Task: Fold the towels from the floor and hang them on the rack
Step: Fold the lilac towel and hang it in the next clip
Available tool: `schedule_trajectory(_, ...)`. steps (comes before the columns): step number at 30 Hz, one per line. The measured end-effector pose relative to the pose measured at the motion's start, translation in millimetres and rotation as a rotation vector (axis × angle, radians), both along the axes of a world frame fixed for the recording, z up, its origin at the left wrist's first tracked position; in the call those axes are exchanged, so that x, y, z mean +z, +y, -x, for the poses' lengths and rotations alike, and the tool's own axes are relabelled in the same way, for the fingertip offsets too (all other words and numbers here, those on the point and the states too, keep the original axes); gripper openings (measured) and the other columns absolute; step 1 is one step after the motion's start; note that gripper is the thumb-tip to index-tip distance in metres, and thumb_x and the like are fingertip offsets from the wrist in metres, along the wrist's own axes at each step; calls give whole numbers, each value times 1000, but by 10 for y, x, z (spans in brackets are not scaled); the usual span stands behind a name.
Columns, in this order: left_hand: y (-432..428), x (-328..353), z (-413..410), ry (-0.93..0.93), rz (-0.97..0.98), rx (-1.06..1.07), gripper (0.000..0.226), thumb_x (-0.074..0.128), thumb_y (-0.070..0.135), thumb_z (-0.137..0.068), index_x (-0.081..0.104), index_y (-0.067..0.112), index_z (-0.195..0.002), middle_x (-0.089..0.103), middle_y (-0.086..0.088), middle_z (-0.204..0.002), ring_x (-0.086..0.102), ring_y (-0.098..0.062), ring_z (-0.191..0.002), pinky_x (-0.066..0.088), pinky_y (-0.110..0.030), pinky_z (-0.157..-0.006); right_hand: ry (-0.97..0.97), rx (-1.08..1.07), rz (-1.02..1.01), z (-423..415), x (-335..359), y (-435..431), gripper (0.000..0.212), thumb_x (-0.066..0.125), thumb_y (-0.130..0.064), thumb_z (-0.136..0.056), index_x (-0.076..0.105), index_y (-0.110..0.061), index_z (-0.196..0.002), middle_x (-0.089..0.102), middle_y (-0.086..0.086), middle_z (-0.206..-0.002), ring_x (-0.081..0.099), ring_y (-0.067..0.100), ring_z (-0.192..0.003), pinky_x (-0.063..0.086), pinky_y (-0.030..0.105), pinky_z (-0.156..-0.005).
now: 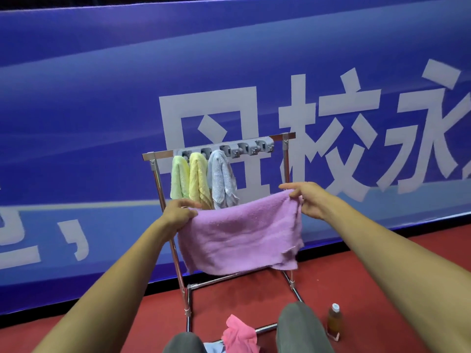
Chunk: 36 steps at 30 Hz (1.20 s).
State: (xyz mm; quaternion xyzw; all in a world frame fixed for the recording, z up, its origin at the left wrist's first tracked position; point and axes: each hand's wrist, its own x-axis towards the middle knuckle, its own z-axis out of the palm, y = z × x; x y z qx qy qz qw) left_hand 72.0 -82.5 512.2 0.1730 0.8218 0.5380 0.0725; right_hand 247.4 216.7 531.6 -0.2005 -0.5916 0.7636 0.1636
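A purple towel (242,235) hangs doubled in the air in front of the metal rack (158,174). My left hand (178,214) grips its upper left corner and my right hand (305,200) pinches its upper right corner. On the rack's grey hook strip (244,147) hang a green towel (178,178), a yellow towel (198,179) and a grey-white towel (221,182). A pink towel (239,332) lies crumpled on the red floor between my knees.
A big blue banner (102,123) with white characters stands right behind the rack. A small brown bottle (334,321) stands on the red floor (331,263) by my right knee. My knees in grey trousers (298,324) are at the bottom.
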Motion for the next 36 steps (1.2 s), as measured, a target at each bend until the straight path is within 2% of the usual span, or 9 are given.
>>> schedule_trajectory(4,130,131,42,85,31,69,23,67,1,-86,77,20,-79,72,0,-94,64,-23,-99,53,-28,-78,-117,32,-172,98,54,96,31,52,4,-90,70,3,-116,59,15,-135,62,24,-107,56,34,-89)
schedule_trajectory(7,151,305,36,-82,14,-166,10,73,9,-89,79,9,-97,74,-1,-109,66,-16,-101,53,-22,-76,-196,74,-458,179,109,177,47,82,-30,-81,70,-3,-117,57,1,-135,52,21,-124,40,41,-111)
schedule_trajectory(9,168,369,95,-102,108,-348,24,81,21,-82,80,10,-103,75,0,-112,67,-17,-109,55,-26,-89,-234,130,-667,253,133,180,43,86,-30,-78,74,-2,-108,65,2,-120,54,19,-115,38,37,-105)
schedule_trajectory(12,287,333,222,110,450,-387,38,90,33,-71,79,17,-103,74,6,-109,64,-12,-106,49,-27,-98,-426,170,-997,441,73,208,43,92,-20,-68,72,1,-100,66,7,-93,59,23,-89,45,33,-77)
schedule_trajectory(18,593,173,663,602,863,-200,17,77,31,-84,79,15,-90,63,0,-78,57,-20,-77,41,-28,-67,-683,30,-1489,835,-72,196,38,88,-27,-70,59,-11,-88,58,6,-84,58,26,-81,47,30,-64)
schedule_trajectory(22,677,225,902,630,753,-63,32,68,31,-87,60,21,-57,53,-7,-74,52,-26,-69,40,-31,-61,-687,-33,-1448,1011,-33,315,45,82,-43,-72,44,-19,-74,58,4,-90,57,26,-83,45,30,-65)
schedule_trajectory(26,790,421,968,468,285,73,26,62,24,-83,58,11,-62,52,-2,-58,47,-19,-56,36,-28,-51,-644,-133,-1360,1197,215,430,59,76,-70,-65,55,-21,-89,57,2,-98,61,29,-100,44,36,-74)
schedule_trajectory(32,1079,778,1062,-65,-490,174,9,76,13,-77,72,9,-84,74,-7,-80,71,-24,-75,59,-36,-69,-248,-233,-1100,1543,659,548,8,69,-21,-77,66,-13,-77,64,6,-79,58,26,-73,35,26,-51)
schedule_trajectory(36,1230,819,1188,100,-299,209,7,72,7,-79,66,8,-82,70,-6,-81,65,-23,-73,53,-29,-62,-254,-177,-862,1731,747,590,44,64,-19,-71,64,-9,-114,69,11,-109,65,26,-89,44,24,-56)
